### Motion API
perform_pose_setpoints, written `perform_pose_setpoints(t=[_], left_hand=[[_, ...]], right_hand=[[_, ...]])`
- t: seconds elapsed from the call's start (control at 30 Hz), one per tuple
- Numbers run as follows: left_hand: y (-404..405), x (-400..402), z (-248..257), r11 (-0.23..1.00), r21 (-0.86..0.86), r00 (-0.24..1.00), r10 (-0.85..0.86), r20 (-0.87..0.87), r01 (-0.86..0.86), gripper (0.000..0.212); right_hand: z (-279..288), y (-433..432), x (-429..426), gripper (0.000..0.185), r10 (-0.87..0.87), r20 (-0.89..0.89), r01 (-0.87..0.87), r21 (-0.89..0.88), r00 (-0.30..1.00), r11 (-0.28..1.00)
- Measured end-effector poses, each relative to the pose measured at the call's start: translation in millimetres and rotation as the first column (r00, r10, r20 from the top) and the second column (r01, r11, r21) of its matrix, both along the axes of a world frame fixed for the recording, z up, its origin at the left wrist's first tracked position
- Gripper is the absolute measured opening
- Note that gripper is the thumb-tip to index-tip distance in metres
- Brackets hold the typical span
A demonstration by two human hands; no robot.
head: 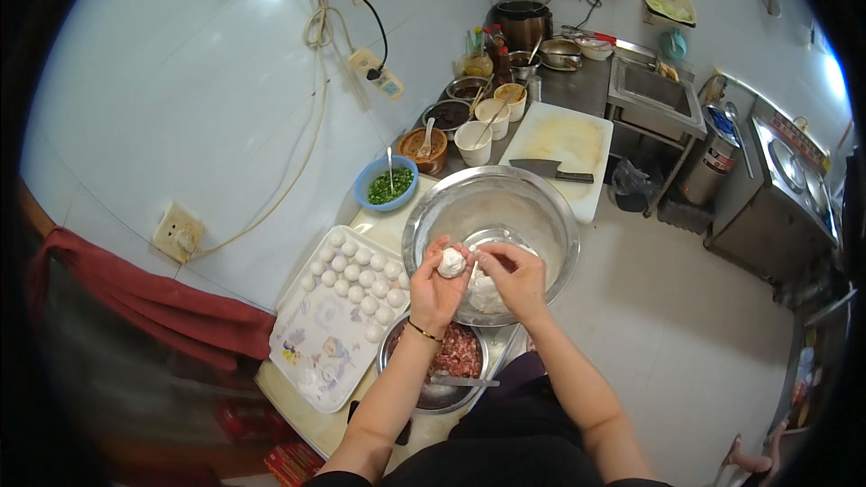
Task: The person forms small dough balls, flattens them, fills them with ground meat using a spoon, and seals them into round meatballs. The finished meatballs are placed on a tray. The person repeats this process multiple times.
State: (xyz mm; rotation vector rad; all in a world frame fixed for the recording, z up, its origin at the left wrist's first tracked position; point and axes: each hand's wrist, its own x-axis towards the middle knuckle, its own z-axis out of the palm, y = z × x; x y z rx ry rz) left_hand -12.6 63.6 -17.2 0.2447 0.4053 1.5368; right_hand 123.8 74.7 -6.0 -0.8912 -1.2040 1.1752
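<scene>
Over a large steel mixing bowl (560, 216), my left hand (434, 294) cups a round white dough ball (452, 262) with a gathered top. My right hand (519, 277) is beside it, thumb and fingertips pinched on a small bit of white dough (473, 250). A larger mass of white dough (488, 294) sits in the bowl, partly hidden by my right hand. Left of the bowl, a printed white tray (311, 345) carries several smooth white balls (367, 278). Under my left forearm stands a steel bowl of minced meat (463, 352), with a flat metal spatula (465, 381) across it.
A blue bowl of chopped greens (385, 188) stands by the wall. Behind the mixing bowl, a cleaver (551, 170) lies on a white cutting board (578, 132). Seasoning bowls, paper tubs (473, 145) and bottles crowd the counter. A sink (656, 91) is at the back right.
</scene>
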Motion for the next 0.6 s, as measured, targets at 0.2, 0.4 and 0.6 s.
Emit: perform_pose_setpoints(t=[0.2, 0.4, 0.6], left_hand=[[12.6, -16.4, -15.4, 0.975, 0.159, 0.965, -0.181, 0.189, 0.152, 0.025], [14.2, -6.0, 9.7, 0.993, 0.033, 0.972, -0.114, 0.205, 0.109, 0.043], [47.1, -30.0, -67.2, 0.937, 0.239, 0.954, -0.203, -0.219, 0.254, 0.055]], right_hand=[[-5.7, 14.8, 10.5, 0.010, -0.113, 0.151, 0.107, 0.048, 0.982, 0.993], [-25.0, 25.4, 22.6, 0.031, -0.351, 0.570, 0.107, 0.416, 0.743, 0.903], [17.0, 11.6, -26.0, 0.050, -0.364, 0.423, -0.017, 0.671, 0.830, 0.741]])
